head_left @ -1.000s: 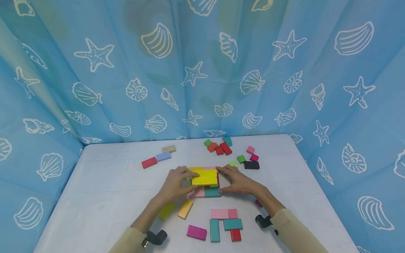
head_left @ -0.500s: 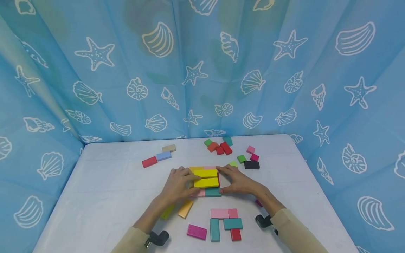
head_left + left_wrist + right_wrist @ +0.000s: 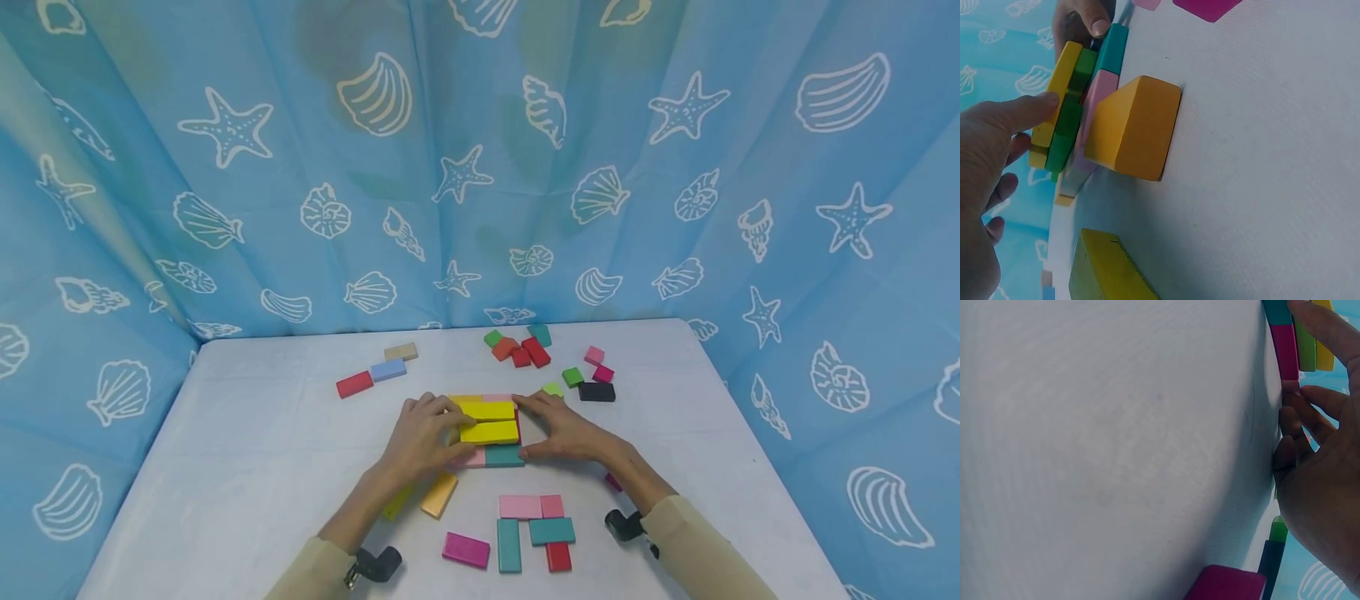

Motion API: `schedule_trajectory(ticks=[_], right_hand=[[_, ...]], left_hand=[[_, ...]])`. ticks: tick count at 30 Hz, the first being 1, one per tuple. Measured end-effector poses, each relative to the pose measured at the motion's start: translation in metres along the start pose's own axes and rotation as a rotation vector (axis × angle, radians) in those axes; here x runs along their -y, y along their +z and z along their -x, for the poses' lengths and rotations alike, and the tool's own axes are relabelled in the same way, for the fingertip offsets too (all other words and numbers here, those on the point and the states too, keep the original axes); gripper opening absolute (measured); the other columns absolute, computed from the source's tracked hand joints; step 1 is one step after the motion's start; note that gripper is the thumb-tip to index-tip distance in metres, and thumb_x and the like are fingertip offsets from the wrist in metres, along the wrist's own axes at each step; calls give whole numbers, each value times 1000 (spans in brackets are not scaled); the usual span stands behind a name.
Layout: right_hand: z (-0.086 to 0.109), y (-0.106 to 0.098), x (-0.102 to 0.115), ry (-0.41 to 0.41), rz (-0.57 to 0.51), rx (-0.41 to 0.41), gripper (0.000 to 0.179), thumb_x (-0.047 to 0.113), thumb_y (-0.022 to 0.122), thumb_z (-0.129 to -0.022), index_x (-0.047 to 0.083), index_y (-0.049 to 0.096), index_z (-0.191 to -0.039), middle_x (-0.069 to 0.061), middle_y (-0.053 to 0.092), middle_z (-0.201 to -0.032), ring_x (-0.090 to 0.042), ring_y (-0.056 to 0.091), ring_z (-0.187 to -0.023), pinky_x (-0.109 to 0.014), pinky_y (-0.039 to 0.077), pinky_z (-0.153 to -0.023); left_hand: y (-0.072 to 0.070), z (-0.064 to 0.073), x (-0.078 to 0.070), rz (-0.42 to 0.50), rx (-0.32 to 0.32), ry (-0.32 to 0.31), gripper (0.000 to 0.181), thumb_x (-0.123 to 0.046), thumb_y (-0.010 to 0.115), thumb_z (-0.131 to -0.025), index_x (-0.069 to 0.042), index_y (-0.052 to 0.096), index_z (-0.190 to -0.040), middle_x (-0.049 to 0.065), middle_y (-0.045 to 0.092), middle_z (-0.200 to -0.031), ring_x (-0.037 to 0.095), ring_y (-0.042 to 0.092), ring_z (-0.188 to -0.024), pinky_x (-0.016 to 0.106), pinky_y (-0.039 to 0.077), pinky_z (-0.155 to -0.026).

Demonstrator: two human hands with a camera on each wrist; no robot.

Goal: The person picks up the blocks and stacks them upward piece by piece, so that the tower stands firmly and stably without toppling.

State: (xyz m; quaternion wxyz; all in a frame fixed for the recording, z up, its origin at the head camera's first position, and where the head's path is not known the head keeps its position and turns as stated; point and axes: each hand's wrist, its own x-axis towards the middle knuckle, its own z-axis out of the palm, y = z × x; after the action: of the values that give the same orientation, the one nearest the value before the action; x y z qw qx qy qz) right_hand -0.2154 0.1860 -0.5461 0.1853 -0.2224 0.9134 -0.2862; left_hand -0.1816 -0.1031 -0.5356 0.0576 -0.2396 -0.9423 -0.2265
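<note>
Two yellow blocks, a rear one [image 3: 487,411] and a front one [image 3: 489,433], lie side by side on top of a low block stack with a narrow gap between them. My left hand [image 3: 420,433] grips their left end, index finger over the top and thumb at the front. Beneath the yellow, the left wrist view shows green blocks [image 3: 1065,137] on a lower layer with a pink block [image 3: 1099,94] and a teal block [image 3: 1112,50]. My right hand [image 3: 562,429] brackets the stack's right side, thumb at the teal corner and fingertips at the back, beside a magenta block [image 3: 1284,353].
An orange block [image 3: 439,495] and a yellow-green block [image 3: 397,502] lie under the left forearm. In front are a magenta block [image 3: 467,550] and a flat group of pink, teal [image 3: 508,546] and red pieces. Several loose blocks lie behind, including a black one [image 3: 597,392].
A second ago the yellow made one wide, unbroken surface; now two separate yellow blocks show with a gap. My left hand shifted slightly rightward. The right hand stayed in place.
</note>
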Motion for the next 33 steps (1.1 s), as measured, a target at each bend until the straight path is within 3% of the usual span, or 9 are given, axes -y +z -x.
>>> schedule_trajectory(ticks=[5,11,20,33], right_hand=[[0,0,1,4,-7,1,100,49,86,-72,31,36,-157,-2,45,-147,-28,39,-137,-62,44,-103],[1,0,0,-1,-10,-3,100,51,85,-72,32,36,-157,-2,44,-149,-28,39,-138,-62,44,-103],[1,1,0,6,-7,-4,100,50,85,-72,32,36,-157,-3,44,-150,-29,39,-138,-63,43,-103],[2,0,2,-3,-8,-10,100,49,85,-72,30,36,-157,-3,45,-149,-29,38,-138,-63,42,-104]], left_hand=[[0,-3,-1,-5,-19,-33,61,-53,84,-75,-34,67,-130,-9,57,-129,15,48,-120,41,40,-102],[-2,-6,-2,-51,40,-79,86,-61,82,-73,-31,51,-147,-6,54,-144,21,46,-132,46,38,-108],[0,-9,-2,-55,63,-89,81,-62,78,-76,-27,56,-145,-4,60,-137,21,49,-126,45,39,-106],[6,-10,-2,-46,56,-66,73,-60,77,-78,-32,57,-142,-6,60,-137,20,48,-127,47,39,-106]])
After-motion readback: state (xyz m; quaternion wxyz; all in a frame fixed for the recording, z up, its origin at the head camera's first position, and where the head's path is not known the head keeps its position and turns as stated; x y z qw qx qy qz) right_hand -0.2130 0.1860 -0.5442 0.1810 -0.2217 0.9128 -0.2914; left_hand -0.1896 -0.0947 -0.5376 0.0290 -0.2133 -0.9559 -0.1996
